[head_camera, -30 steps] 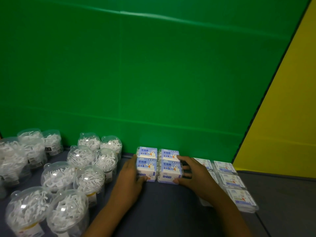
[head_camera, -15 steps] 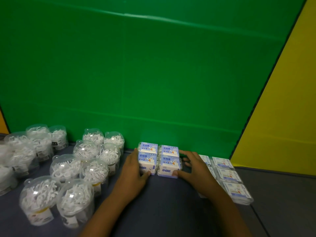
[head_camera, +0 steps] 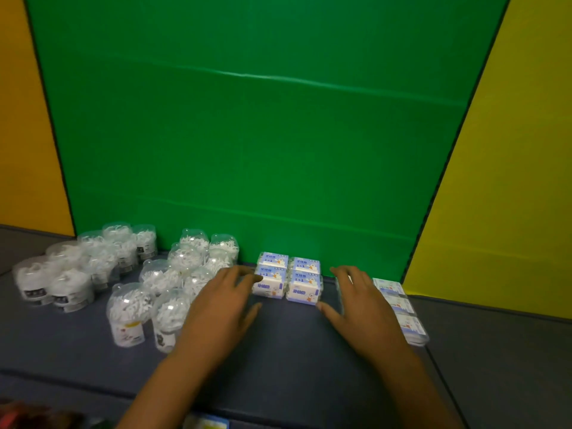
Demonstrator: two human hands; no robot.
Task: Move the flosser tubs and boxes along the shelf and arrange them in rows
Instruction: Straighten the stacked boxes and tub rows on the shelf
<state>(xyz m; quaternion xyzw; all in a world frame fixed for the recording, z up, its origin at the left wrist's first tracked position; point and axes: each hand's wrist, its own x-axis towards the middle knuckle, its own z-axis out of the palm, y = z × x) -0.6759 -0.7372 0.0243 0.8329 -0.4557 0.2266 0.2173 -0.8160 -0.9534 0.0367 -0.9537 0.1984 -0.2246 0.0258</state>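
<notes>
A block of several blue-and-white flosser boxes [head_camera: 288, 278] stands two wide against the green back wall. My left hand [head_camera: 224, 305] hovers just left of the block with fingers spread, its fingertips near the front left box. My right hand [head_camera: 359, 301] is to the right of the block, fingers straight and apart from it, holding nothing. Under and right of that hand lies a row of flat clear flosser packs [head_camera: 399, 305]. Several clear tubs of white flossers [head_camera: 161, 283] stand in two columns to the left, partly hidden by my left hand.
A second group of clear tubs with dark labels [head_camera: 77, 267] stands at the far left. The dark grey shelf surface [head_camera: 284, 360] runs to the front. Yellow side walls [head_camera: 510, 181] flank the green panel. A blurred coloured item [head_camera: 207, 424] lies at the bottom edge.
Both hands have let go of the box block and drawn back toward me, opening out. The view has widened and shifted, showing more of the left wall.
</notes>
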